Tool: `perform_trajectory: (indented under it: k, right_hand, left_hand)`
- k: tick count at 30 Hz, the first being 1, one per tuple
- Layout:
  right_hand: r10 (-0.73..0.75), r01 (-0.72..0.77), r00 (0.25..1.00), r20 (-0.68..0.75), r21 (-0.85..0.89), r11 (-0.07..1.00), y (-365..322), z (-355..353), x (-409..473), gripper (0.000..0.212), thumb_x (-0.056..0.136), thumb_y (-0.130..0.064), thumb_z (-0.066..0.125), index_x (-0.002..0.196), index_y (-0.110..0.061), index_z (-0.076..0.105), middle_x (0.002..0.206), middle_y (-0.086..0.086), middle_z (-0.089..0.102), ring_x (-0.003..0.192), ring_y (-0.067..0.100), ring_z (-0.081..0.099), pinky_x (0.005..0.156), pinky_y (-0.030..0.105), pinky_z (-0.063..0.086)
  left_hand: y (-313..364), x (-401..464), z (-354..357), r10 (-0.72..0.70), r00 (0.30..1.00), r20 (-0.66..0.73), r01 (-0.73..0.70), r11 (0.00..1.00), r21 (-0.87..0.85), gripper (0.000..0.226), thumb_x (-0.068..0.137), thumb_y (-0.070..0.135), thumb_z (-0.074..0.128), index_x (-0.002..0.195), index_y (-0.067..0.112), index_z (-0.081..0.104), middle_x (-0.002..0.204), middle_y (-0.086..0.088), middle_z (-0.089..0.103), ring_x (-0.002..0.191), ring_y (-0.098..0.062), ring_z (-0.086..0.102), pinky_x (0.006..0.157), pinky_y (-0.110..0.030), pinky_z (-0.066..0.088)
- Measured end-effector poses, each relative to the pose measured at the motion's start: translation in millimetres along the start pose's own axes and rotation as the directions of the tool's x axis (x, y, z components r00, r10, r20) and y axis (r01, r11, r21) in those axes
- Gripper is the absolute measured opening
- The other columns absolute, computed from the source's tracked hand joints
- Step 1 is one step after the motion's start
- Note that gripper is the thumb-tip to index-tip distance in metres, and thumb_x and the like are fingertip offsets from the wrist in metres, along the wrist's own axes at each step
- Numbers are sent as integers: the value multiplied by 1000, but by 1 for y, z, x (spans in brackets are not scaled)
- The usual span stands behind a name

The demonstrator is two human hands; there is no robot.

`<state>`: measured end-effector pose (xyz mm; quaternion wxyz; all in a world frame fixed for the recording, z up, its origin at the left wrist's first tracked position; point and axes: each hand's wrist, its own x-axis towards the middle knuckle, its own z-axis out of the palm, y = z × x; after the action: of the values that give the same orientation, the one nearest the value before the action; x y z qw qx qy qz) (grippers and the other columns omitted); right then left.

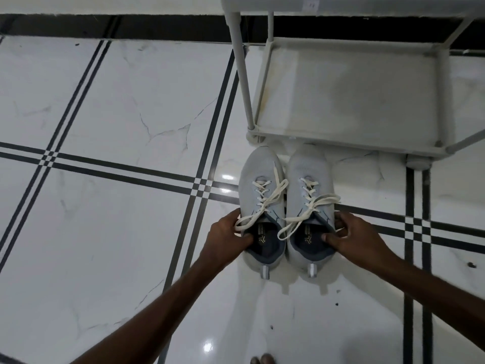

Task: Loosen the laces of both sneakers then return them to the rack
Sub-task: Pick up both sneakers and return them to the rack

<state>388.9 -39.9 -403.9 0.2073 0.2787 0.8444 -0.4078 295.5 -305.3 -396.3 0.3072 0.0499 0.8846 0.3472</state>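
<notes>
Two light grey sneakers with dark blue collars stand side by side on the floor, toes toward the rack. The left sneaker (258, 179) has loose cream laces (262, 206) trailing over its side. My left hand (225, 236) grips its collar, thumb inside the opening. The right sneaker (309, 177) has untied laces (312, 208) lying across its tongue. My right hand (351, 233) holds its outer collar, thumb hooked inside. The grey rack (443, 101) stands just beyond the toes, its bottom shelf bare.
The floor is glossy white marble tile (118, 114) with dark double stripes. A rack post (242, 74) rises at the left front corner. An upper shelf (341, 5) runs along the top edge. Toes of a bare foot (262, 359) show at the bottom.
</notes>
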Motion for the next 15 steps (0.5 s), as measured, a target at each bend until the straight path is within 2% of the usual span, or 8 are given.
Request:
perform_trajectory:
  k: [4, 7, 11, 15]
  right_hand:
    - [9, -9, 999, -37, -2, 1000, -45, -50, -54, 42, 77, -25, 78, 115, -23, 62, 98, -4, 71, 83, 13, 67, 77, 36, 54]
    - [12, -12, 997, -71, 8, 1000, -89, -94, -99, 45, 77, -27, 78, 118, -24, 62, 99, -4, 72, 90, 14, 67, 77, 33, 51]
    - [13, -7, 992, -128, 52, 999, -153, -156, -163, 44, 76, -23, 78, 117, -23, 63, 99, -7, 72, 93, 13, 68, 84, 38, 54]
    - [14, 3, 985, -173, 97, 995, -211, -212, -224, 39, 78, -18, 77, 113, -24, 63, 94, -11, 70, 90, 9, 66, 81, 33, 52]
  left_hand:
    - [53, -43, -42, -6, 1000, 9, 7, 995, -102, 30, 70, 17, 69, 98, 28, 67, 74, 10, 68, 64, -3, 59, 56, -14, 43]
    - [100, -85, -80, -9, 1000, 17, 12, 984, -175, 31, 75, 13, 70, 99, 31, 68, 75, 13, 68, 64, 1, 58, 57, -9, 41]
    - [167, -140, -139, 27, 1000, 0, -26, 980, -195, 26, 77, 8, 69, 95, 28, 68, 74, 8, 67, 62, 1, 54, 57, -10, 42]
    - [234, -186, -198, 88, 996, -25, -91, 973, -214, 40, 78, 11, 71, 103, 43, 67, 82, 18, 71, 75, 0, 64, 63, -10, 47]
